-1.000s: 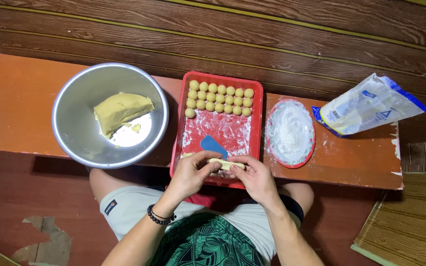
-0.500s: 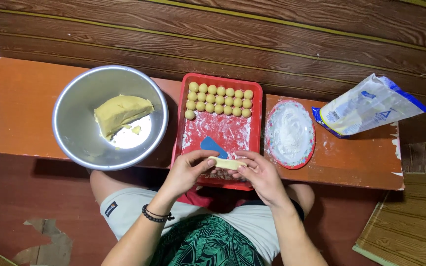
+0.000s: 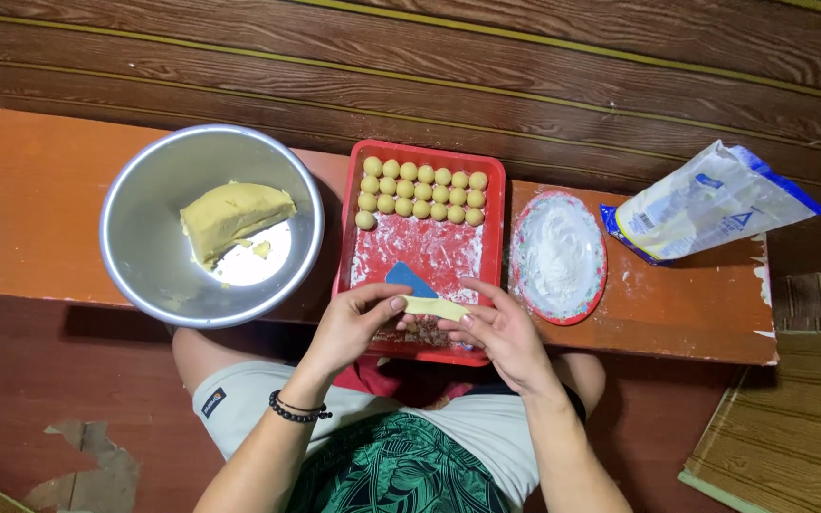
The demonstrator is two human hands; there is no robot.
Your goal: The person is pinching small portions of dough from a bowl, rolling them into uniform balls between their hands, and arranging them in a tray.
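A single head-worn camera looks almost straight down from above the seated person, near enough that forearms and lap fill the lower edge. It faces a low orange wooden bench running across the middle, with dark brown floorboards beyond at the top. No second view overlaps this one.

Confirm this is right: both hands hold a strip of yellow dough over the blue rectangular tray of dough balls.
Not quite: the rectangular plastic tray is red, not blue, as the head view shows. Only the small scraper lying in it is blue. The left hand and right hand do hold the yellow dough strip over it.
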